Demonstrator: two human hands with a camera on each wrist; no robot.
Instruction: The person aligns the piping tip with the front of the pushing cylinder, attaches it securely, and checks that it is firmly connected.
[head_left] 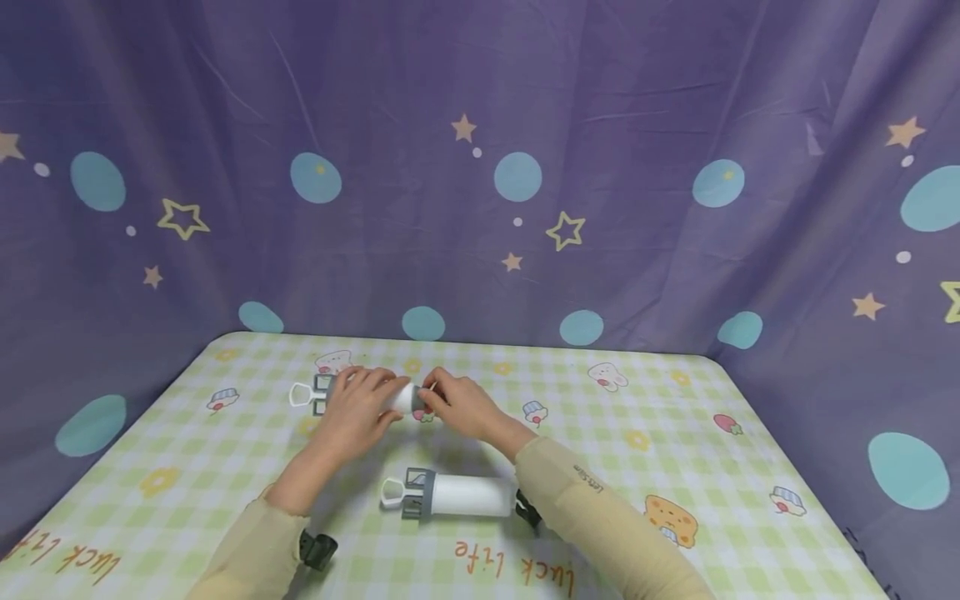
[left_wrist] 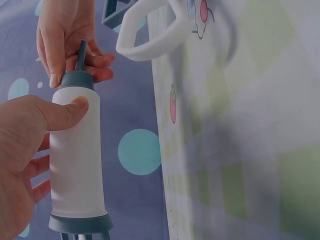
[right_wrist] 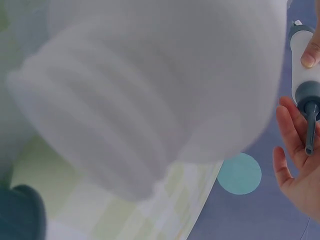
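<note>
My left hand grips the white barrel of an icing syringe above the far part of the table, with the thumb across it in the left wrist view. The syringe's ring handle points left. At its other end my right hand pinches the grey-blue nozzle cap, whose thin spout sticks out past the fingers. Nearer me lies a second white syringe, its handle also to the left. Close and blurred in the right wrist view is a white threaded neck.
A green-and-white checked cloth with printed drawings covers the table. Behind it hangs a purple curtain with stars and blue spots. The second syringe lies between my forearms, its right end beside the right wrist camera. A blurred dark blue-grey part shows at lower left.
</note>
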